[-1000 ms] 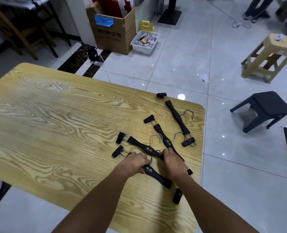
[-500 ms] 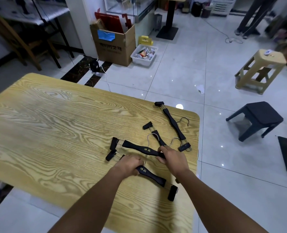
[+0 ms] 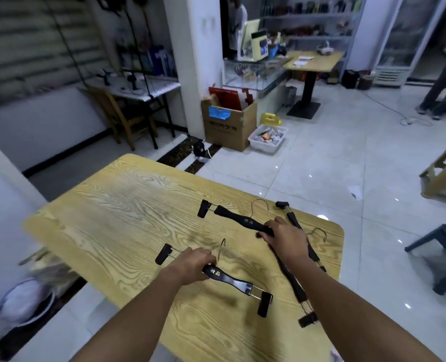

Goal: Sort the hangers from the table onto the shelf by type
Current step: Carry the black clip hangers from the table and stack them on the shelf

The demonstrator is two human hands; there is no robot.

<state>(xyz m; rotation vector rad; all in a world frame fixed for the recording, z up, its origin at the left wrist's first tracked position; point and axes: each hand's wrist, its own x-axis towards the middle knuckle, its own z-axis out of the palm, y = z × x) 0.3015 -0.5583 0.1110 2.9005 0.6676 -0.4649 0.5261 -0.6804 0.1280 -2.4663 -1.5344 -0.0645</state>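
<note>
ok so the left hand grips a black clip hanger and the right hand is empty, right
Not quite. In the head view the right hand is not empty: it grips a second black clip hanger near one end. The left hand does grip a black clip hanger.

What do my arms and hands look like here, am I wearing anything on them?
Left forearm and right forearm are bare to the frame edge, no sleeves showing. Left hand and right hand wear no gloves; no watch, ring or wristband is visible.
</note>
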